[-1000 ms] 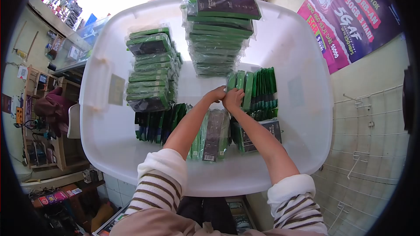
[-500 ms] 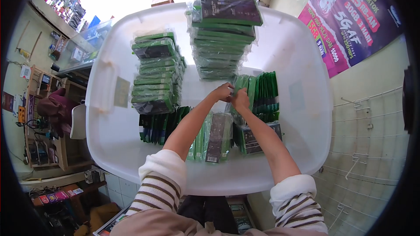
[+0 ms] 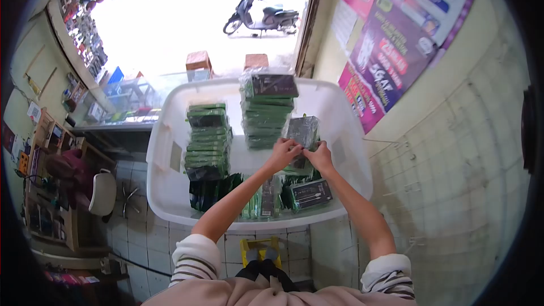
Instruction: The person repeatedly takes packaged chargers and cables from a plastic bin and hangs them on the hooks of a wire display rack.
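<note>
A white plastic tub (image 3: 161, 192) holds several piles of flat green and black packets in clear wrap. Near its right side, my left hand (image 3: 284, 153) and my right hand (image 3: 318, 156) almost meet, both with closed fingers on the near edge of a wrapped packet bundle (image 3: 303, 130). The bundle's dark face is turned up. Farther back rises a tall stack (image 3: 266, 116), and another stack (image 3: 207, 141) stands on the left. Upright dark packets (image 3: 212, 191) fill the near left. A boxed packet (image 3: 311, 194) leans below my right hand.
A glass display case (image 3: 122, 105) borders the tub's back left. Posters (image 3: 391, 51) and a wire rack (image 3: 419, 204) line the right wall. At the left a person (image 3: 68, 175) sits by a white chair (image 3: 103, 192). A scooter (image 3: 260, 17) stands outside.
The view has tilted up and back, showing the scooter and floor. The packets at my hands have come up from the upright row, and a dark face now shows on top.
</note>
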`<state>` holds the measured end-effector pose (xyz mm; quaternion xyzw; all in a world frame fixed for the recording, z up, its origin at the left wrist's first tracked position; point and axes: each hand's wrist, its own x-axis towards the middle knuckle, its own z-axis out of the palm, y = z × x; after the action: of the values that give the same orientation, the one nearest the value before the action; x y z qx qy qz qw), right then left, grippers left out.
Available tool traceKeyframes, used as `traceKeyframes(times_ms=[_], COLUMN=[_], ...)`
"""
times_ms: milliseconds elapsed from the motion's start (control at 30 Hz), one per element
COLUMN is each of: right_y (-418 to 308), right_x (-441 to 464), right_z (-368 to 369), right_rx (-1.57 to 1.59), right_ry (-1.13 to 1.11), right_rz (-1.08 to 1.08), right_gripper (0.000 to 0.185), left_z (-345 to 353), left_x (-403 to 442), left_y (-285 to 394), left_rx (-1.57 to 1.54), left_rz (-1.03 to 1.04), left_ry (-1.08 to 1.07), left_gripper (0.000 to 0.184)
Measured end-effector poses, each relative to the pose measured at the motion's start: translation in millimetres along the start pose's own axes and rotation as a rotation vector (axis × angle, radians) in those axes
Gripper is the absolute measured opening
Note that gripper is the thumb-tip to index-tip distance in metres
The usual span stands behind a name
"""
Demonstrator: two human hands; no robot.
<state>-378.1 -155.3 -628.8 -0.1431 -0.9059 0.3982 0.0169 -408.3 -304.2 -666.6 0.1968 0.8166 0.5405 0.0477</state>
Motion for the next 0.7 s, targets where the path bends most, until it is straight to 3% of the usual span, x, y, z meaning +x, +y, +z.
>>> traceKeyframes(times_ms=[100, 133, 200, 233, 300, 333, 367, 433, 467, 633, 700], right_y=[-36, -54, -68, -71, -81, -85, -87, -89, -88, -93, -96], right_x=[-44, -66, -91, -101, -126, -140, -152, -173, -182, -229, -248], right_z=[-48, -66, -83, -87, -99, -104, -108, -114, -117, -151, -167], right_rx=[0.151, 0.199, 0.260, 0.322, 0.343, 0.364, 0.360, 0.402, 0.411, 0.400, 0.390], right_ry=[0.049, 0.060, 0.108, 0.114, 0.133, 0.142, 0.164, 0.235, 0.248, 0.302, 0.226], right_rz=[-0.146, -0.211, -0.267, -0.308, -0.369, -0.423, -0.429, -0.511, -0.527, -0.517, -0.442], right_gripper=[0.062, 0.058, 0.056, 0.055, 0.055, 0.055, 0.055, 0.058, 0.059, 0.060, 0.060], left_z=[-40, -54, -77, -82, -90, -94, -95, -89, -84, -59, -51], left_x=[-23, -29, -35, -37, -41, -45, -52, -67, -76, -107, -114], left_y=[79, 105, 151, 164, 187, 198, 208, 224, 226, 218, 237], left_rx=[0.104, 0.099, 0.031, 0.026, -0.157, -0.167, -0.174, -0.619, -0.694, -0.667, -0.669], left_rz=[0.154, 0.180, 0.334, 0.346, 0.460, 0.411, 0.432, 0.458, 0.437, 0.427, 0.438], left_ry=[0.420, 0.415, 0.721, 0.720, 0.615, 0.452, 0.444, 0.117, 0.027, -0.063, -0.084], left_gripper=[0.026, 0.026, 0.034, 0.034, 0.051, 0.064, 0.064, 0.071, 0.071, 0.064, 0.062])
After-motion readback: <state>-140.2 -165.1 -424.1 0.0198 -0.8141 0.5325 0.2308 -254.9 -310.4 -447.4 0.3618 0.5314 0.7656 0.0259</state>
